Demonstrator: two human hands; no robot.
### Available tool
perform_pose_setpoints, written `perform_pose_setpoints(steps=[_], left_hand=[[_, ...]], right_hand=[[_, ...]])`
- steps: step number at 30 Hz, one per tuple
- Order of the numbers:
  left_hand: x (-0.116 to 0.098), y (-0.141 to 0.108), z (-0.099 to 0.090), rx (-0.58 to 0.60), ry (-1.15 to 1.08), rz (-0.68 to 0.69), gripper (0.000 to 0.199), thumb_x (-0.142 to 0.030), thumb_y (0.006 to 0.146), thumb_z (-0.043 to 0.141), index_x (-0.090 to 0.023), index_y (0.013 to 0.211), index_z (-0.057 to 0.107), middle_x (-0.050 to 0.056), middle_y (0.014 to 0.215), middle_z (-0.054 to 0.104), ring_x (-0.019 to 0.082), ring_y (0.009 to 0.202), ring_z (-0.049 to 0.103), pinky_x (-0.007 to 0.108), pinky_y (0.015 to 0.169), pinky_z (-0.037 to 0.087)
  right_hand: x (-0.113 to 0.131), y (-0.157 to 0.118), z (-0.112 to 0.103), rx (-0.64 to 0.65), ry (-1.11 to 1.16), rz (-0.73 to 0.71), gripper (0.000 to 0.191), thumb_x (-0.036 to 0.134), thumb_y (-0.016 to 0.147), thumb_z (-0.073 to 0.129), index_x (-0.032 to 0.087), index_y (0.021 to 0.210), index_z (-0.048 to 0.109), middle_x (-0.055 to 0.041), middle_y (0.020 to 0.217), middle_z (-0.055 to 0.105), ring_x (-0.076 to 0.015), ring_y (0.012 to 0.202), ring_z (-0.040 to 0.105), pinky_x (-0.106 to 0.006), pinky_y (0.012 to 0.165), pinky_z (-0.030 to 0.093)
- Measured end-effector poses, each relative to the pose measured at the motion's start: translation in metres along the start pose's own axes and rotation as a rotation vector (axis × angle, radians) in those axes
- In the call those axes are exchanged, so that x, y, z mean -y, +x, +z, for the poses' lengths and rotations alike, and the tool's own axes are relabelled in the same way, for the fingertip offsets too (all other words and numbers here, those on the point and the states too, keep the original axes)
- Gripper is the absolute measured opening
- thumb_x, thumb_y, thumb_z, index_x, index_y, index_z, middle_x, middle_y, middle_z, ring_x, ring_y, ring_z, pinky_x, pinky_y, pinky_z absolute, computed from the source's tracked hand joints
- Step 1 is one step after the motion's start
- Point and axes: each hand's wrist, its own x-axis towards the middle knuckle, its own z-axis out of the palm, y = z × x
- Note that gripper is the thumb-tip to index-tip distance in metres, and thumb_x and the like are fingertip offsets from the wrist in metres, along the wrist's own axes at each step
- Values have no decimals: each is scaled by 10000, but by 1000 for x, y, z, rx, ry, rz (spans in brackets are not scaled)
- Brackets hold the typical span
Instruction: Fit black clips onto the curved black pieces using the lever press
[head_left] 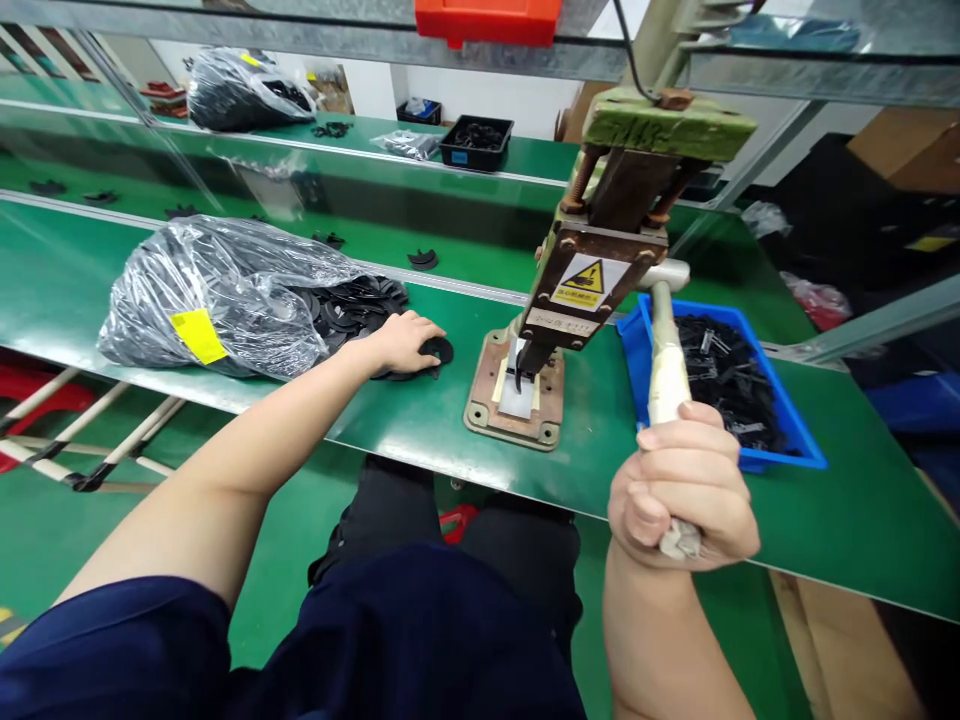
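Left hand [405, 342] touching part [445, 350], right hand [688, 492] gripping lever [667, 365].

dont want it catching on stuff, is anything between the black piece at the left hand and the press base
Nothing visible: only green tabletop shows between the black piece at the left hand and the press base. The plastic bag lies on the hand's other side.

A green worktop [427, 425] is noted, bordered along its far edge by a metal rail [465, 289]. Toward the left, a clear plastic bag [225, 270] is laid close to the near edge, with black parts [356, 310] heaped at its right side. A press base [484, 388] is set between both edges; farther right, a filled blue bin [635, 365] is placed by the far edge.
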Motion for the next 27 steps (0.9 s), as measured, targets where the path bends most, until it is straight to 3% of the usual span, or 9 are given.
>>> perform_pose_setpoints(steps=[4, 10, 16, 19, 22, 27], left_hand=[[-7, 26, 0, 103, 47, -7, 633, -423, 961, 653, -297, 1578, 590, 116, 1630, 583, 375, 1503, 459, 573, 1220, 356], [-11, 60, -10, 248, 63, -3, 628, -447, 928, 699, -270, 1527, 630, 153, 1545, 622, 359, 1360, 615, 550, 1218, 363], [-25, 70, -15, 280, 47, 47, 629, -494, 843, 778, -247, 1411, 674, 141, 1439, 684, 327, 1246, 686, 424, 1107, 483], [-27, 68, -14, 300, 7, 102, 531, -490, 871, 740, -257, 1346, 698, 107, 1357, 739, 290, 1200, 708, 337, 1030, 514], [-24, 60, -13, 258, -63, 96, 431, -498, 970, 614, -240, 1306, 694, 101, 1323, 758, 276, 1182, 713, 316, 1000, 517], [-35, 34, -6, -36, -438, 18, 421, -521, 1093, 401, -196, 1023, 658, 93, 1021, 757, 235, 916, 707, 331, 838, 533]], right_hand=[[1, 1, -1, 22, -21, 6, 373, 382, 943, 700, 229, 644, 538, 58, 658, 617, -139, 781, 703, -521, 1024, 579], [0, 0, 0, 8, -27, 10, 386, 393, 941, 701, 227, 638, 529, 61, 651, 616, -136, 772, 702, -517, 1021, 583], [0, 0, -1, 13, -35, 7, 383, 407, 945, 696, 232, 647, 532, 63, 653, 617, -141, 767, 702, -527, 1012, 589], [0, 0, -2, 23, -34, -10, 362, 391, 944, 694, 234, 657, 538, 59, 650, 615, -142, 768, 699, -520, 1009, 588], [0, 1, -2, 27, -35, 2, 362, 389, 946, 688, 233, 657, 535, 59, 653, 612, -139, 769, 696, -516, 1019, 583], [-1, 0, 0, -7, -30, -13, 389, 402, 935, 696, 233, 634, 514, 59, 640, 601, -140, 749, 692, -510, 999, 588]])
